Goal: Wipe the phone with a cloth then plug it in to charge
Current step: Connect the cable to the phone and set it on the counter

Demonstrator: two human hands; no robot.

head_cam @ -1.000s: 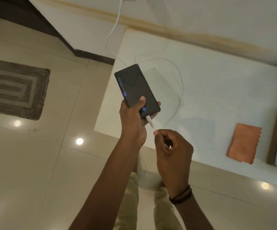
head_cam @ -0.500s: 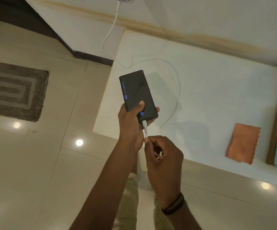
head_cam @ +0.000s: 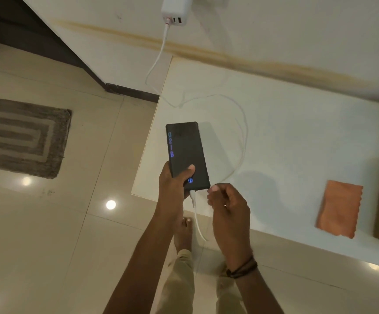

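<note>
Phone lower end behind left hand fingers.

phone: glossy black | cloth: matt orange fabric | floor: glossy tile

Both bare forearms are reaching forward from six o'clock, side by side. The left hand is gripping the lower end of the phone, thumb lying across its face and fingers wrapping behind, wrist straight. The right hand is hovering at about three o'clock of the left one, fingers loosely curling with nothing between them, thumb tip just beside the phone's bottom corner. A dark band is circling the right wrist.
</note>
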